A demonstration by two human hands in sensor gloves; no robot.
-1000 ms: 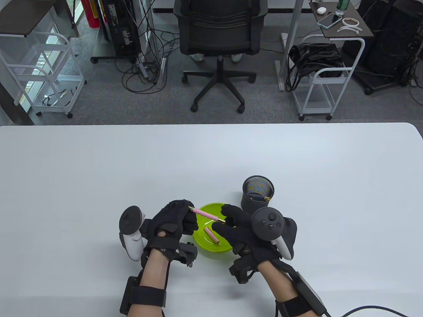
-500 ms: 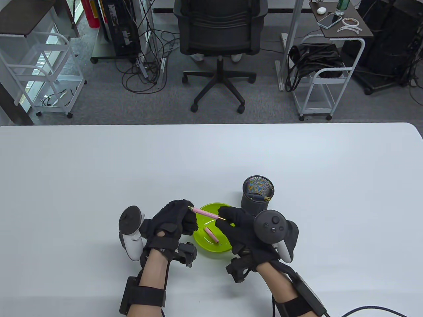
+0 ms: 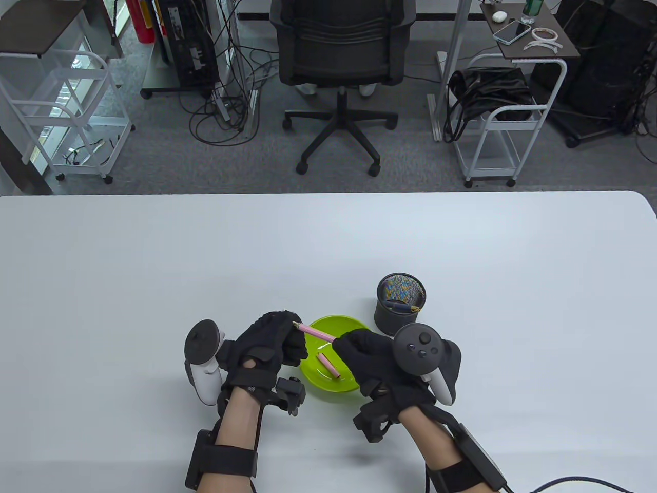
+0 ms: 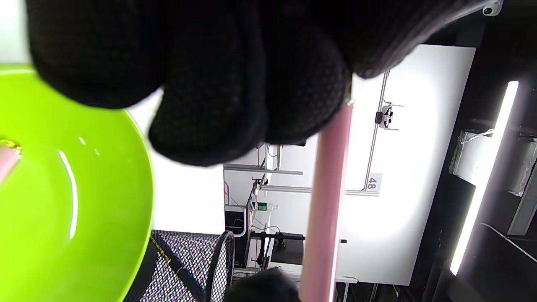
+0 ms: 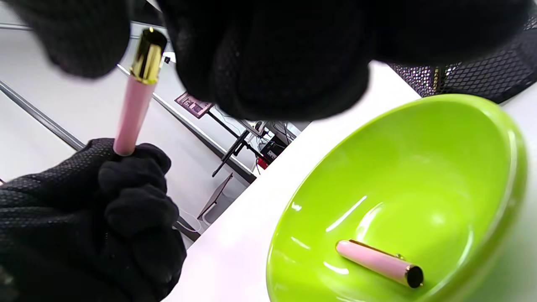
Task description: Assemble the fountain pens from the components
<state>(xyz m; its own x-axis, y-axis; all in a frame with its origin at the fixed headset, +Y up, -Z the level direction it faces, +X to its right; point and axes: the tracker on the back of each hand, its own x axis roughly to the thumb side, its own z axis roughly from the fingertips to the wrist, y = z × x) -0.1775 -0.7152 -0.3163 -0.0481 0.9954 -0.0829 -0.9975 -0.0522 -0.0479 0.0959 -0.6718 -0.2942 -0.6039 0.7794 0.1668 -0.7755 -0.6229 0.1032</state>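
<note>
My left hand (image 3: 292, 329) grips the left end of a pink pen barrel (image 3: 318, 333) and holds it above the green bowl (image 3: 328, 389). My right hand (image 3: 345, 343) has its fingers closed over the barrel's gold right end. In the right wrist view the gold-tipped barrel (image 5: 133, 105) rises from my left hand (image 5: 105, 201) into my right fingers (image 5: 272, 63). A pink cap (image 3: 328, 365) with gold trim lies loose in the bowl, also in the right wrist view (image 5: 377, 263). In the left wrist view the barrel (image 4: 325, 201) runs down from my left fingers (image 4: 209, 84).
A black mesh pen cup (image 3: 399, 305) stands just behind the bowl on the right, with a pen part inside. The white table (image 3: 154, 267) stretches wide to the left, right and back. An office chair (image 3: 341, 51) stands beyond the far edge.
My right hand's fingers have moved left and closed over the barrel's gold end, which showed bare before. My left hand and the barrel have held still.
</note>
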